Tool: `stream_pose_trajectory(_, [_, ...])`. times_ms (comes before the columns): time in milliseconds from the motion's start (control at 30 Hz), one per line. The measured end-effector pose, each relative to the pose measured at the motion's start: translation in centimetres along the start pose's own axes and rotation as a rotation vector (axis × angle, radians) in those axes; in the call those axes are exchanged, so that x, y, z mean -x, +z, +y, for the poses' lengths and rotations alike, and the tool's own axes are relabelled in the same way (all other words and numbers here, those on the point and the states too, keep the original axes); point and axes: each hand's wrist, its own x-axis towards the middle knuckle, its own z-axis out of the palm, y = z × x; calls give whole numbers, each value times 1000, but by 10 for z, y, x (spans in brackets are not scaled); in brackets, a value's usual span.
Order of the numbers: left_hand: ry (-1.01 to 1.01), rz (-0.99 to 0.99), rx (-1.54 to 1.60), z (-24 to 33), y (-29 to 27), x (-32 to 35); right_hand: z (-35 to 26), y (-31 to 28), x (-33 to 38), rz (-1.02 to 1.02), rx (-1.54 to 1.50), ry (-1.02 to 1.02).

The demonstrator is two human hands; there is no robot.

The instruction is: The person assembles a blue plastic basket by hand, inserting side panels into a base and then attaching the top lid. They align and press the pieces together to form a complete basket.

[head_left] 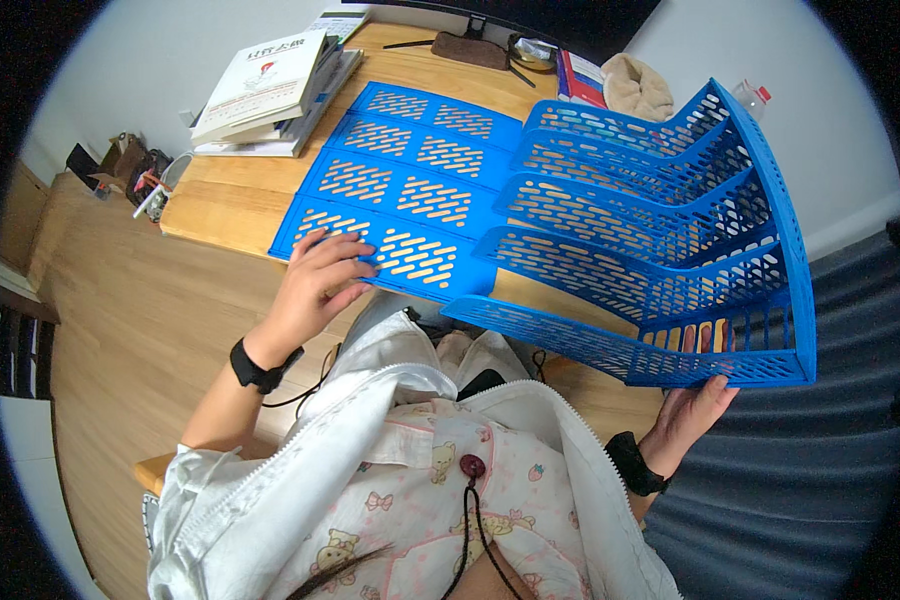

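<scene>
Both hands engaged: left hand (320, 280) pressed flat on near end of blue perforated plastic file rack (610, 230) lying across wooden worktop (220, 215); right hand (692, 410) gripped its near right corner. Judged mid-positioning; next move needs steady two-handed control.

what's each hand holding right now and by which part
The right hand grips the blue slotted file rack at its near lower corner. The left hand holds nothing; it presses flat on the near left corner of the rack's base.

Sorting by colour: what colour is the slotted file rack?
Bright blue file rack, clearest in the head view.
</scene>
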Motion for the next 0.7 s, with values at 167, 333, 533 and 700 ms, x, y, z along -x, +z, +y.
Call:
stream_pose_trajectory(167, [-60, -13, 119, 1, -2, -6, 7, 4, 2, -17, 3, 7])
stream_pose_trajectory(333, [-38, -17, 92, 4, -2, -13, 19, 7, -1, 63, -9, 4])
stream_pose_trajectory(533, [-23, 52, 204, 14, -9, -15, 31, 5, -7, 46, -33, -6])
stream_pose_trajectory(700, [89, -16, 152, 17, -10, -17, 37, 3, -13, 31, 51, -28])
